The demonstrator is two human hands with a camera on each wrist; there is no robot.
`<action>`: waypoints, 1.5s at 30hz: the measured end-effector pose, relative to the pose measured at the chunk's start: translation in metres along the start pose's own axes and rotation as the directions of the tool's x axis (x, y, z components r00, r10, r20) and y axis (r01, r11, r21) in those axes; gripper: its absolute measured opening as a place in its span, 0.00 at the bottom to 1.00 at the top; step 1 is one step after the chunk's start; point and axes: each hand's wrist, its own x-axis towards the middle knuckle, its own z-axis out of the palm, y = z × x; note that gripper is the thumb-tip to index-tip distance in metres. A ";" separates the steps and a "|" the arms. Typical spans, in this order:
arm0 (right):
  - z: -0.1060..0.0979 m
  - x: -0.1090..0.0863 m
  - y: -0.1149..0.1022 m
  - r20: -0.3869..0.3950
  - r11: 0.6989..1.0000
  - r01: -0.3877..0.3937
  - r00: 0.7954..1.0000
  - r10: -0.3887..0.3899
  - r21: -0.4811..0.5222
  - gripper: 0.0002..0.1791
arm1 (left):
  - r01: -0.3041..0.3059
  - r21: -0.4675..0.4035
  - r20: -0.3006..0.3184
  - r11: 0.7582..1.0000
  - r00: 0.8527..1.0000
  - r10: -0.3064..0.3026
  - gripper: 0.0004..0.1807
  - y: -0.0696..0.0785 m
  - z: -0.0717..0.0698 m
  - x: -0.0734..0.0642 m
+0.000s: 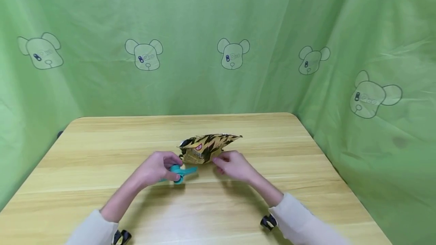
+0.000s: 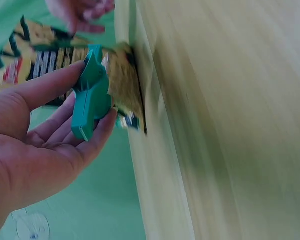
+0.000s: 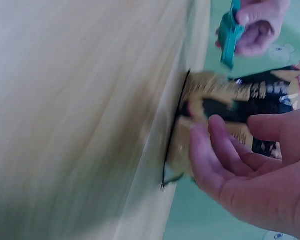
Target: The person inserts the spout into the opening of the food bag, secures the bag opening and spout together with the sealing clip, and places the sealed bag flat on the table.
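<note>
My left hand [image 1: 158, 169] pinches a teal plastic clip [image 1: 178, 173] between thumb and fingers, just in front of a gold and black foil bag [image 1: 209, 148]. Up close in the left wrist view, the clip [image 2: 92, 97] shows a flat bar and a rounded middle part, and it overlaps the bag [image 2: 125, 75]. At the bag's right side is my right hand [image 1: 235, 165], its fingertips right by the lower edge. In the right wrist view the fingers of that hand [image 3: 240, 170] are loosely bent, the thumb apart from them, in front of the bag [image 3: 210, 100].
The bag stands on a light wooden table [image 1: 259, 127], with a dark line along its lower edge. Green curtains [image 1: 190, 90] printed with bear faces hang behind the table and along its sides. Dark bands [image 1: 268, 222] show beneath the pale sleeves [image 1: 299, 218].
</note>
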 end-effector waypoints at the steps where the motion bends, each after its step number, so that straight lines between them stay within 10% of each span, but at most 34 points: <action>1: 0.003 0.000 -0.003 0.030 0.998 -0.009 1.000 0.007 0.059 0.20 | -0.015 0.005 -0.005 1.000 1.000 0.015 0.25 0.002 0.004 0.001; 7: 0.018 0.004 -0.015 0.119 0.946 -0.083 0.992 0.047 0.313 0.20 | -0.039 -0.034 -0.052 0.999 0.998 0.037 0.28 0.015 0.023 0.009; 24: 0.015 -0.002 -0.024 0.002 0.934 -0.016 1.000 0.017 0.357 0.12 | 0.059 -0.197 -0.033 0.979 0.997 -0.066 0.14 0.013 0.030 0.013; 36: 0.005 0.001 -0.009 0.143 0.858 -0.147 0.986 0.087 0.492 0.17 | -0.066 -0.078 -0.065 0.995 0.996 0.061 0.11 0.020 0.032 0.013; 45: 0.007 -0.002 -0.009 0.178 0.855 -0.161 0.981 0.082 0.493 0.16 | -0.111 0.050 -0.122 0.993 0.986 0.116 0.05 0.025 0.042 0.012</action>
